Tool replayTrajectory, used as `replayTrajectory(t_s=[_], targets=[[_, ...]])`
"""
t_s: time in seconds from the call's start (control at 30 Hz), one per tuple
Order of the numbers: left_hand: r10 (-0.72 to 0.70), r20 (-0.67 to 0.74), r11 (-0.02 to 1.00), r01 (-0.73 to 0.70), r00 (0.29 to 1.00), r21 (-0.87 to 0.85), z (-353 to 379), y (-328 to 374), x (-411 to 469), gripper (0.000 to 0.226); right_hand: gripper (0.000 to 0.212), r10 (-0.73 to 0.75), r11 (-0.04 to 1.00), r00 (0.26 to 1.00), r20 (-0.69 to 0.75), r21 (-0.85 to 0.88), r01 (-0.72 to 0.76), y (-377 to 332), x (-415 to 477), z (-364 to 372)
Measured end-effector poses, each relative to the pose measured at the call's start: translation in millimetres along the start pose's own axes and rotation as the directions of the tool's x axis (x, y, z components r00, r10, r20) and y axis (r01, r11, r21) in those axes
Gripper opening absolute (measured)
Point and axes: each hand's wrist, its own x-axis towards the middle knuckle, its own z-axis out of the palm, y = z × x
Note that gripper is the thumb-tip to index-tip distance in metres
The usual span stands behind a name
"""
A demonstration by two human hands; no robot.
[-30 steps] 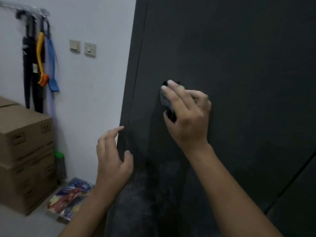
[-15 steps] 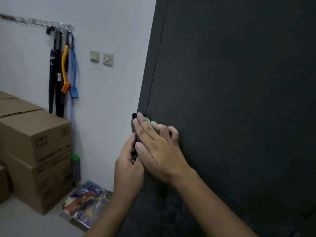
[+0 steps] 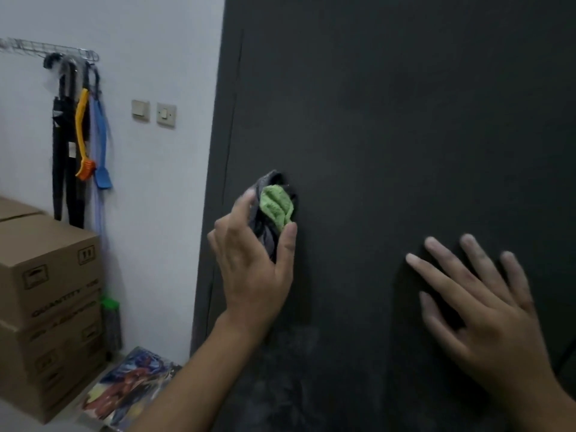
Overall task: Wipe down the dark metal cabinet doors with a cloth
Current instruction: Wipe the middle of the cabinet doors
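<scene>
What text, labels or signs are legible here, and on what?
"QUANTITY": on the box; what follows it is blurred.
Line below it on the box: too blurred to read.
Picture on the floor: no legible text.
Cabinet door, cloth: none.

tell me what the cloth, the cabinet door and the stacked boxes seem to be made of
Cloth: soft fabric, likely microfibre; fuzzy green pile, dark grey outer side, bunched in folds.
Cabinet door: matte dark sheet, possibly painted metal; flat, unreflective, pale dusty smears low down.
Boxes: brown cardboard; dull surface, printed black marks.
</scene>
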Motion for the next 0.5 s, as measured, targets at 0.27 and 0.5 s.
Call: replayTrajectory(t_s=[0.27,0.5], targets=[[0.151,0.078,0.982,-0.159,0.985,0.098,51,77,-21,0.053,0.038,0.134,0.991,0.986,-0.097,0.038,-0.131,22,-57,3],[0.222,0.127,0.968,-0.234,0.967,0.088,89,147,-79,0.051,0.033,0.233,0.972,0.954,-0.186,0.073,-0.223,85,-88,-32]])
